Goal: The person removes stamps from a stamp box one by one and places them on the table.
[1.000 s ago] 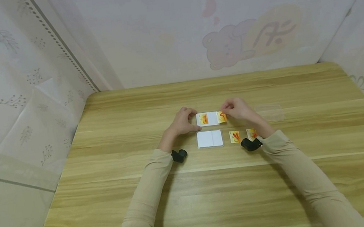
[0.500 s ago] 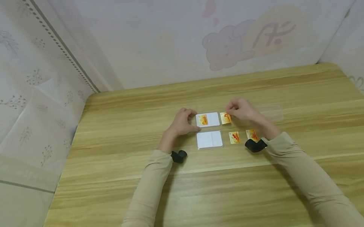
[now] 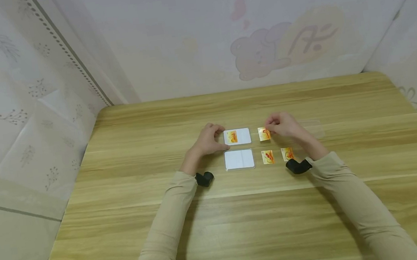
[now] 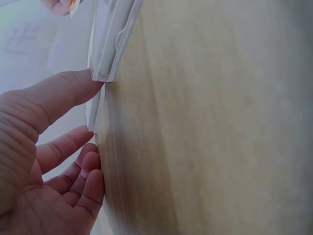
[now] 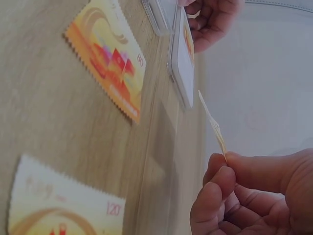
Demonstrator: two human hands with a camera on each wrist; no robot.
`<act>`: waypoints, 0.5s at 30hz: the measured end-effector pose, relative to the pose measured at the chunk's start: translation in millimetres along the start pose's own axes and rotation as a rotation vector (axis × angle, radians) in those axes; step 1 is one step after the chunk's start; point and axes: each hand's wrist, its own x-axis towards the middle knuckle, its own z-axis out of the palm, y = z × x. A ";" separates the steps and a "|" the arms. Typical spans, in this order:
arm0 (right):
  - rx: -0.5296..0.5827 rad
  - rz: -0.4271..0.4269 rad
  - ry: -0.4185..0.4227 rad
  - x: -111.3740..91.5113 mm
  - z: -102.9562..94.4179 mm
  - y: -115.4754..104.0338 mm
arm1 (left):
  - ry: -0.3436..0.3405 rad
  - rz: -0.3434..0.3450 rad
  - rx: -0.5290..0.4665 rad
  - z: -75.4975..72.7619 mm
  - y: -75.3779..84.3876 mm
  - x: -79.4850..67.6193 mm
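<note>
In the head view my right hand (image 3: 283, 126) pinches a yellow and red postage stamp (image 3: 263, 134) between thumb and fingertips. That stamp, seen nearly edge-on in the right wrist view, is held above the table, apart from the white case. My left hand (image 3: 209, 139) holds the left end of the far white case (image 3: 243, 136), thumb at its near corner and a finger at its far one. One stamp (image 3: 232, 137) lies on that case's left half. Just nearer is a second white case (image 3: 239, 159) in a clear frame. Two stamps, one marked 80 (image 5: 110, 61) and one marked 120 (image 5: 68, 205), lie to its right.
Beyond my right hand a clear plastic cover (image 3: 313, 128) lies flat on the wooden table (image 3: 221, 232), partly hidden by the hand. Pale patterned cloth (image 3: 174, 39) hangs behind the table and along both sides. Each wrist bears a black camera mount (image 3: 298, 166).
My right hand has drawn the pinched stamp off the right end of the far case and away to the right. My left hand stays at the case.
</note>
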 end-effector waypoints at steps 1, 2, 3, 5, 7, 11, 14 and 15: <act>0.001 0.000 0.001 -0.5 -0.5 0.6 | 0.000 0.001 -0.002 0.2 -0.1 -0.1; 0.003 0.004 0.002 -1.0 -1.0 1.2 | 0.002 0.002 -0.001 0.3 -0.3 -0.1; 0.008 0.009 0.001 -1.6 -1.7 1.9 | 0.003 0.002 -0.002 0.3 -0.3 -0.3; 0.013 0.022 0.002 -2.7 -3.0 3.4 | 0.004 0.004 -0.004 0.4 -0.4 -0.5; 0.018 0.028 0.006 -3.9 -4.4 4.8 | 0.005 0.009 -0.006 0.5 -0.8 -0.6; 0.028 0.019 0.017 -6.4 -7.2 7.8 | 0.006 0.010 -0.018 0.3 -0.8 -0.9; 0.031 0.011 0.024 -8.1 -9.4 9.8 | 0.008 0.010 -0.026 0.3 -0.9 -1.0; 0.029 0.011 0.027 -8.5 -10.3 10.7 | 0.008 0.011 -0.027 0.3 -1.0 -1.0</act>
